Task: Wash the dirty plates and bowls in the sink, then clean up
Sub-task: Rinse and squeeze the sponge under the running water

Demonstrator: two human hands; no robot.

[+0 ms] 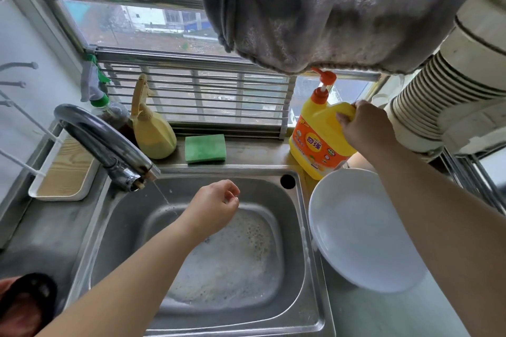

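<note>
Steel counter [49, 230]: plate [361, 230], sponge [205, 148], perhaps wet.

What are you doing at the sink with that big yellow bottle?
Dishwashing. The right hand grips the handle of the yellow dish soap bottle on the ledge by the window. The left hand hovers loosely curled over the sink, holding nothing. The sink has foamy water at the bottom, and the tap lets out a thin trickle. A white plate sits on the counter to the right, and a green sponge lies unused.

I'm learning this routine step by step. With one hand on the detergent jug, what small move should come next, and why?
Probably pick up the green sponge with the left hand, which hovers loosely curled and empty over the sink. The right hand already grips the detergent jug by its handle, so soap is ready and only the sponge is missing.
</note>
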